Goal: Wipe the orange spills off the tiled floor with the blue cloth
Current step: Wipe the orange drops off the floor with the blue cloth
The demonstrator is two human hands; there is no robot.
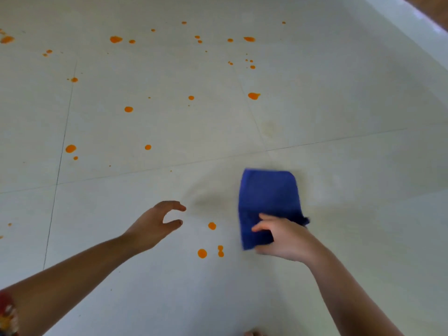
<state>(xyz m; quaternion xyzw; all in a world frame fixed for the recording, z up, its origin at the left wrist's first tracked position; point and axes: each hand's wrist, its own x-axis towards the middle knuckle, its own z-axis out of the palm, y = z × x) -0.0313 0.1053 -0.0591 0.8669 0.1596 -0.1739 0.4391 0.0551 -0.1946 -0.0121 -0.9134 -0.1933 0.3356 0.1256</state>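
Blue cloth (269, 197) in grip of right hand (283, 238); orange spills (212, 226) between it and loosely open left hand (155, 224).

1. The floor (339, 81) is made of large pale tiles, grey-white with a slight green tone, and it fills almost the whole view.
2. Thin dark grout lines (63, 141) cross it. One long line rises from the left edge toward the right.
3. At the top right a white ledge (412, 23) borders the floor, with a brown surface (434, 6) behind it.
4. The light is soft and even.
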